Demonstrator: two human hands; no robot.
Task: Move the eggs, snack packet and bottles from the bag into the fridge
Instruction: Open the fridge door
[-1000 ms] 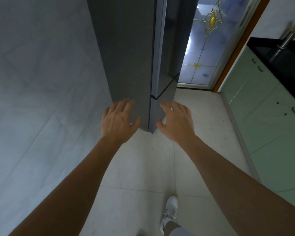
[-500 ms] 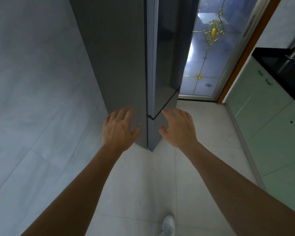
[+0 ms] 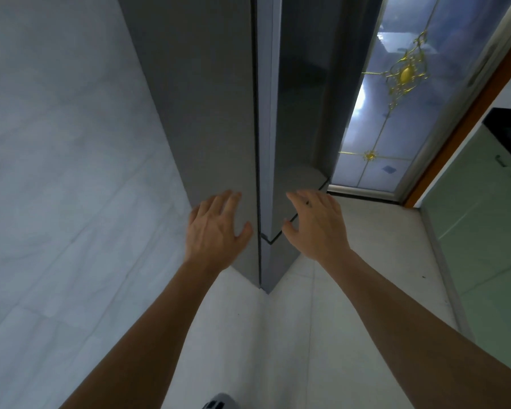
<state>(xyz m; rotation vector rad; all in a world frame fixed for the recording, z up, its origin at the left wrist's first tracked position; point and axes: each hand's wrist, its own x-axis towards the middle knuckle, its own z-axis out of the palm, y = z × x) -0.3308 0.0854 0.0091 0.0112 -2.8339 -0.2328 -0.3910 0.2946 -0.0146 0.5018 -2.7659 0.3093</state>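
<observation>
- One tall grey fridge [image 3: 201,119] stands at the middle, seen from its corner edge, with its two doors shut, one above the other.
- Two bare hands reach toward it: the left hand [image 3: 216,231] is spread wide before the grey side panel, the right hand [image 3: 316,228] is spread wide before the dark front.
- Both hands hold nothing.
- One glass door [image 3: 396,113] with gold ornaments is behind; green cabinets [image 3: 484,237] stand at the right.
- One white shoe [image 3: 219,404] shows at the bottom edge.

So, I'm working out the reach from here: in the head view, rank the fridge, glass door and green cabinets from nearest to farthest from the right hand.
1. Fridge, just left of the right hand.
2. Glass door, ahead, beyond the fridge.
3. Green cabinets, far right.
</observation>
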